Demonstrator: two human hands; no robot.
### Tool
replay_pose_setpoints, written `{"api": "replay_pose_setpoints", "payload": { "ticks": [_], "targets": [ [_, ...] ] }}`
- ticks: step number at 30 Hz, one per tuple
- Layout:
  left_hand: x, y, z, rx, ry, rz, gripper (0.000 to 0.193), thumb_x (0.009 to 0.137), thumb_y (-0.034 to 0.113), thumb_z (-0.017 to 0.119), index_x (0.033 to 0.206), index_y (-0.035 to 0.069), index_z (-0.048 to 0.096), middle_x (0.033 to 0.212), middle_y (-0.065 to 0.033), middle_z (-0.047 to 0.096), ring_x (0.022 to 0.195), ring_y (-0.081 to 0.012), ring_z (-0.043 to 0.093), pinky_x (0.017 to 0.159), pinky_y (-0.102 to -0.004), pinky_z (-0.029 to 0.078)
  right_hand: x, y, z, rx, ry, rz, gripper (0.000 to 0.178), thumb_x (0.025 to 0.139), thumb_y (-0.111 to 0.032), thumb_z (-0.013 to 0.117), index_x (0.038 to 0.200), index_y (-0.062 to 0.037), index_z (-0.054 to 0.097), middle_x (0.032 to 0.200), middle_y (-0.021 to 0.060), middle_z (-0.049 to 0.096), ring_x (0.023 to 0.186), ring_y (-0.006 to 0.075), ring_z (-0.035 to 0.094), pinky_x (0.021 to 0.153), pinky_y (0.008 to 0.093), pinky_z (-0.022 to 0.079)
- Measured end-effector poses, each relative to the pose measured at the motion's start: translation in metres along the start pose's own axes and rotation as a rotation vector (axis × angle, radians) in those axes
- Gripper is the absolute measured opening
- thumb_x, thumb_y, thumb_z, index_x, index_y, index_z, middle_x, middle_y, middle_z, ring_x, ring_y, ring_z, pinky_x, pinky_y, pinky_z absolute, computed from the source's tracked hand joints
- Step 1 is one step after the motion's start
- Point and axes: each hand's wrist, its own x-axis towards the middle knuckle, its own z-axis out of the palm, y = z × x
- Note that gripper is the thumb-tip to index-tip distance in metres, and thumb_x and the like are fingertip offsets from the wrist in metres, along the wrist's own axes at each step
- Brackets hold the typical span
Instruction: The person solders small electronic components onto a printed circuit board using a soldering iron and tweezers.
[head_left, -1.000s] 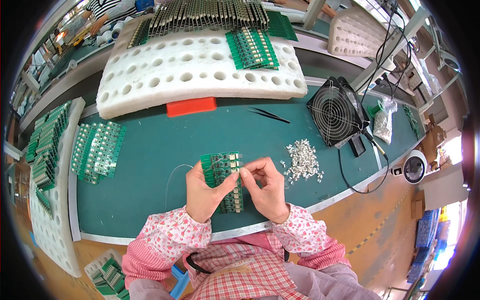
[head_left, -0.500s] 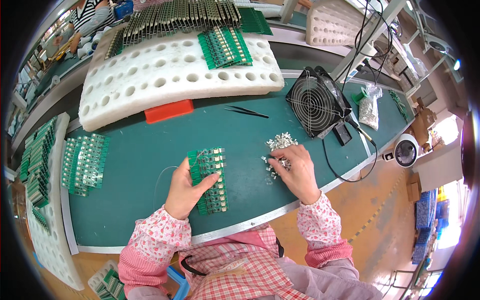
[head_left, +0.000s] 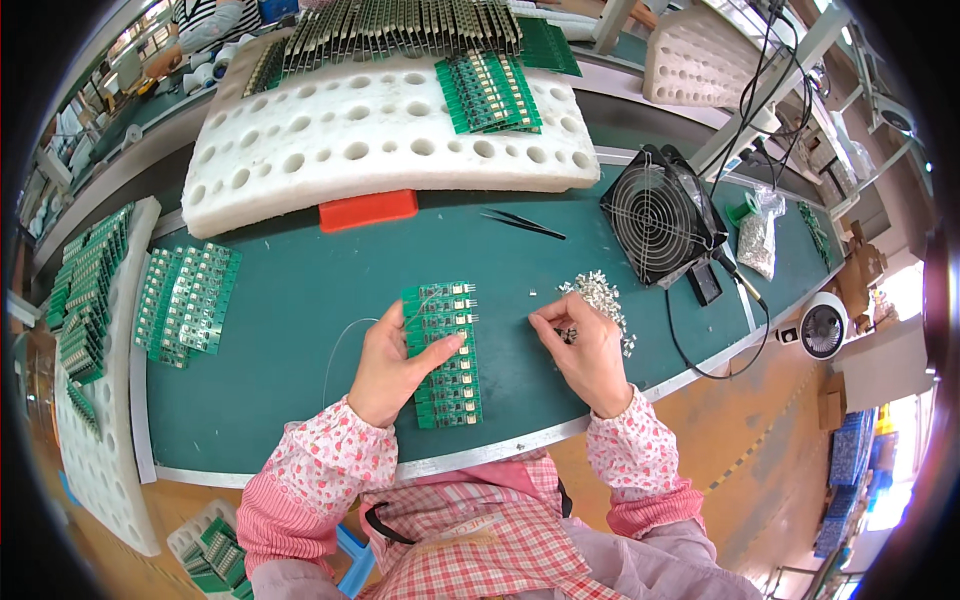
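Note:
My left hand (head_left: 388, 370) grips a green circuit board panel (head_left: 455, 395) by its left side, thumb lying across its face. A column of small white parts runs down the panel, and thin pins stick out from its upper right edge. My right hand (head_left: 588, 355) has thumb and forefinger pinched together over the near left side of a heap of small white and silvery parts (head_left: 598, 290). Anything between those fingertips is too small to make out. One loose part (head_left: 532, 293) lies left of the heap. A thin wire (head_left: 335, 350) loops out beside my left hand.
Black tweezers (head_left: 525, 223) lie beyond the heap, near a black fan (head_left: 655, 215) with a cable. A white foam block (head_left: 330, 125) carries stacked boards, with a red tray (head_left: 368, 211) under its front edge. More boards (head_left: 188, 300) lie at left. A bag of parts (head_left: 760, 235) stands far right.
My right hand has drawn slightly left and its fingertips have come together in a pinch. The left hand still holds the panel. The whole view has shifted a little.

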Motion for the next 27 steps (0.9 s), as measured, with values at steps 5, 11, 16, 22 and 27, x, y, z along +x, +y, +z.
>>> {"api": "replay_pose_setpoints", "payload": {
  "ticks": [5, 11, 16, 22, 27],
  "targets": [
    [0.0, 0.002, -0.002, -0.033, 0.017, -0.051, 0.038, 0.08, 0.002, 0.068, 0.115, 0.001, 0.051, 0.104, -0.0051, 0.061, 0.092, -0.0115, 0.059, 0.081, -0.027, 0.049, 0.0, -0.004, 0.006, 0.334, -0.089, 0.254, 0.011, 0.086, -0.009, 0.064, 0.087, 0.001, 0.06, 0.076, 0.0056, 0.064, 0.067, 0.0111, 0.062, 0.06, 0.0234, 0.05],
    [0.0, -0.004, -0.001, -0.098, 0.006, -0.048, 0.033, 0.082, 0.003, 0.067, 0.112, 0.0, 0.052, 0.103, -0.0048, 0.062, 0.089, -0.0103, 0.06, 0.078, -0.0264, 0.051, -0.005, -0.014, 0.018, 0.797, -0.244, 0.467, 0.017, 0.089, -0.012, 0.062, 0.097, 0.0027, 0.063, 0.079, 0.0044, 0.063, 0.071, 0.0083, 0.06, 0.067, 0.0203, 0.051],
    [0.0, -0.005, 0.0, -0.076, 0.019, -0.009, 0.035, 0.083, 0.002, 0.066, 0.113, 0.0, 0.05, 0.103, -0.0054, 0.062, 0.09, -0.0103, 0.06, 0.078, -0.0264, 0.051, -0.004, -0.027, 0.017, 0.791, -0.261, 0.345, 0.021, 0.09, -0.007, 0.059, 0.108, 0.0039, 0.062, 0.087, 0.0049, 0.063, 0.076, 0.0089, 0.06, 0.073, 0.0219, 0.051],
    [-0.002, -0.003, 0.002, -0.062, 0.0, 0.008, 0.036, 0.082, 0.0, 0.066, 0.114, 0.0, 0.05, 0.104, -0.0059, 0.062, 0.091, -0.0104, 0.06, 0.077, -0.0261, 0.052, 0.002, -0.031, 0.023, 0.837, -0.284, 0.258, 0.027, 0.087, 0.0, 0.061, 0.112, 0.0025, 0.052, 0.091, 0.0067, 0.06, 0.081, 0.0093, 0.06, 0.075, 0.0207, 0.049],
    [-0.002, -0.004, 0.002, -0.078, -0.011, 0.023, 0.036, 0.081, -0.001, 0.066, 0.114, 0.0, 0.051, 0.103, -0.0059, 0.062, 0.09, -0.0104, 0.06, 0.077, -0.0261, 0.052, 0.005, -0.026, 0.025, 0.874, -0.306, 0.319, 0.033, 0.084, 0.002, 0.063, 0.11, 0.0001, 0.044, 0.09, 0.0074, 0.06, 0.08, 0.009, 0.06, 0.074, 0.02, 0.049]
  ]
}}
